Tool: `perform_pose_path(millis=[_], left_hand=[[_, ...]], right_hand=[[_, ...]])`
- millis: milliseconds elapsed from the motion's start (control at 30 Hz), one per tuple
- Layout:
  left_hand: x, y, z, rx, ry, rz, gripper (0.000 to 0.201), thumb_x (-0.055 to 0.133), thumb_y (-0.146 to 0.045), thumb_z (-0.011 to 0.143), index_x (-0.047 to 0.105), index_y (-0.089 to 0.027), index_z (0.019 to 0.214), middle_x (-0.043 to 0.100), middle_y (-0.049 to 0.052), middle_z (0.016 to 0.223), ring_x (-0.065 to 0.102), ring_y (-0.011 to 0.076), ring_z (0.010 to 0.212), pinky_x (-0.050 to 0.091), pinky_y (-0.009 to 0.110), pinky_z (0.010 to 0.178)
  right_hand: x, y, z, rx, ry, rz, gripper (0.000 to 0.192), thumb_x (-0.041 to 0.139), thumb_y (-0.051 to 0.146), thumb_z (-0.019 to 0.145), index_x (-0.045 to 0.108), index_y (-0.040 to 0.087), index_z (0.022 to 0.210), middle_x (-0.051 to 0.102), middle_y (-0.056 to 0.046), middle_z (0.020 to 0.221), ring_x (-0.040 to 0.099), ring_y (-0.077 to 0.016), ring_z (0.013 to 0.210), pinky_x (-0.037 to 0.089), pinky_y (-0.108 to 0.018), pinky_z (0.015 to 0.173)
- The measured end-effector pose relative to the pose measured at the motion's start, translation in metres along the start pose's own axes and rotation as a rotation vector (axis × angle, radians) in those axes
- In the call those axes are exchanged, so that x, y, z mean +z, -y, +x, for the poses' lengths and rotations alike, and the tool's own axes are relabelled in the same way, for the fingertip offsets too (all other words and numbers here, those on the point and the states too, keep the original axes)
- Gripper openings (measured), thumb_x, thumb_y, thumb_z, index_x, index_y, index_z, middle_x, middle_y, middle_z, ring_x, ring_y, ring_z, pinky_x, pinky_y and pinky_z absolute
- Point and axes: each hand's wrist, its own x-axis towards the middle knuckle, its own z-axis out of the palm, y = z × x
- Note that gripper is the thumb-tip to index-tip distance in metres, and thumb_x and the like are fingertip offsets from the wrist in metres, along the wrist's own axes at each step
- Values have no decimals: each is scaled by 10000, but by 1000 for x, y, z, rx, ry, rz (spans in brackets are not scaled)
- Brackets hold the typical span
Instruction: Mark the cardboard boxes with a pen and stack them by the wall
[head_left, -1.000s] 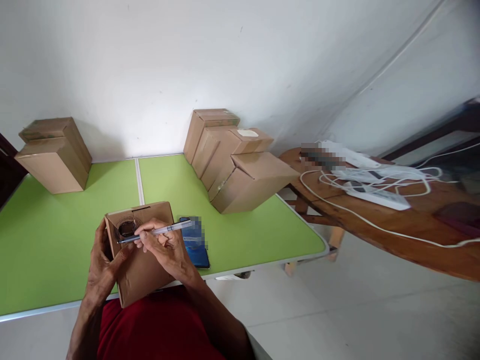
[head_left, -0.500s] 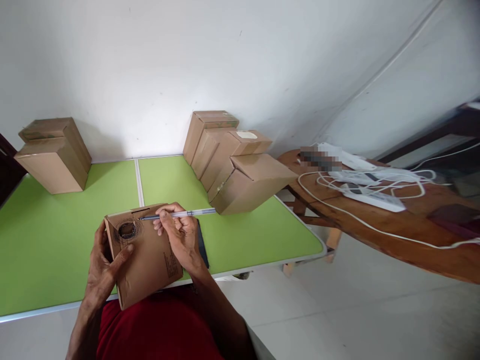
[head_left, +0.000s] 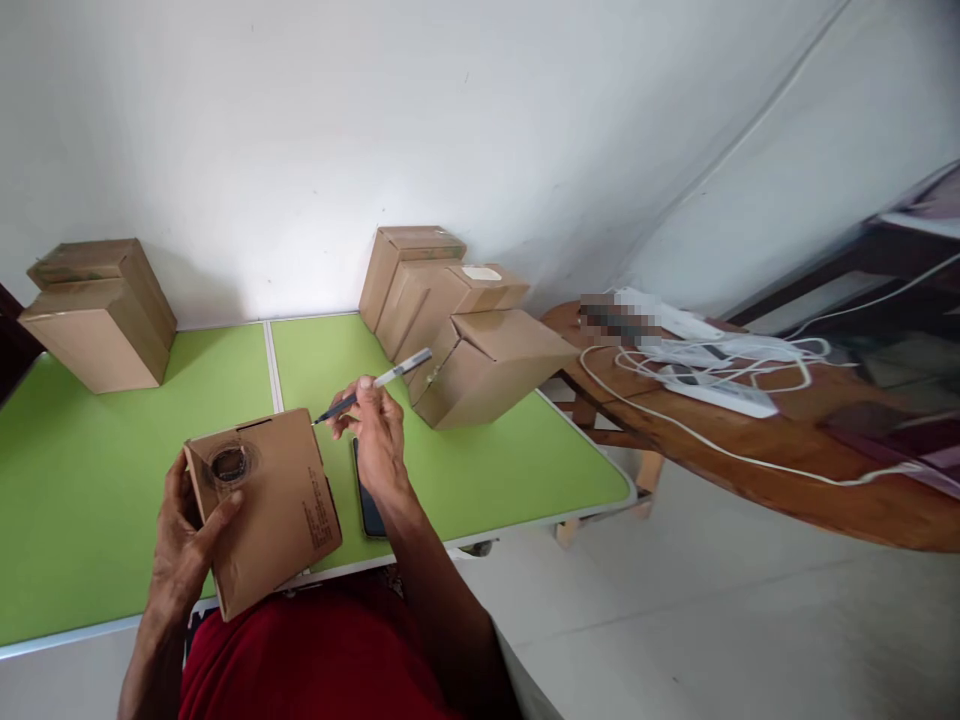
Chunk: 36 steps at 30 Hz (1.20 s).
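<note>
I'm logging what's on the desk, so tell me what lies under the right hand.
Under the right hand, which holds a pen, a dark phone lies flat on the green table. Hand and wrist cover its middle; its screen content cannot be seen.

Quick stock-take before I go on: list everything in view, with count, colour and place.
held box: one, brown, near table edge, dark ring marked on top.
pen: one, clear with dark tip, above the held box's far corner.
phone: one, dark, flat under the right wrist.
stacked boxes: about four, brown, far right of table.
left boxes: two, brown, far left.
table: one, green.
wooden table: one, brown, right.
cables: white, on it.
left hand: grips held box.
right hand: holds pen.
</note>
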Motion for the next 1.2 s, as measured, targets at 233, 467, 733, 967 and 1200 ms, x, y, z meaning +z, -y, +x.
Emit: perform_pose_path(millis=[233, 467, 733, 967, 1200], left_hand=[[-20, 16, 12, -29, -63, 41, 1088, 1001, -695, 664, 606, -253, 1576, 710, 177, 1540, 654, 465, 1464, 611, 603, 1167], [-24, 14, 11, -51, -16, 96, 1043, 987, -701, 687, 623, -256, 1556, 728, 169, 1507, 692, 454, 1406, 654, 565, 1094], [-25, 19, 18, -124, -23, 53, 869, 1015, -703, 594, 725, -241, 1271, 806, 119, 1252, 758, 373, 1127, 660, 434, 825], [3, 14, 49, -39, -115, -100, 822, 1004, -657, 568, 673, -232, 1189, 762, 102, 1255, 728, 333, 1132, 619, 502, 1009], [16, 15, 58, 14, 32, -40, 946, 1045, -620, 579, 623, -234, 1332, 729, 174, 1418, 707, 408, 1328, 629, 545, 1090]], right_hand=[[11, -39, 51, 270, 180, -869, 330, 723, 336, 1105, 742, 155, 829, 834, -174, 951, 819, -298, 989, 574, -353, 845], [32, -45, 44, 332, 280, -1110, 226, 663, 306, 1151, 812, 138, 1126, 834, -199, 1240, 806, -310, 1170, 598, -404, 977], [-22, -24, -22, 260, 160, -1234, 508, 714, 428, 1118, 615, 99, 1492, 694, -276, 1487, 661, -389, 1421, 554, -451, 1112], [-64, -37, -73, 481, 15, -1196, 639, 960, 459, 844, 685, 122, 1311, 711, -300, 1412, 660, -469, 1385, 562, -510, 1083], [-75, -47, -64, 492, -6, -844, 430, 939, 324, 744, 726, 157, 1078, 824, -235, 1168, 791, -431, 1152, 581, -435, 935]])
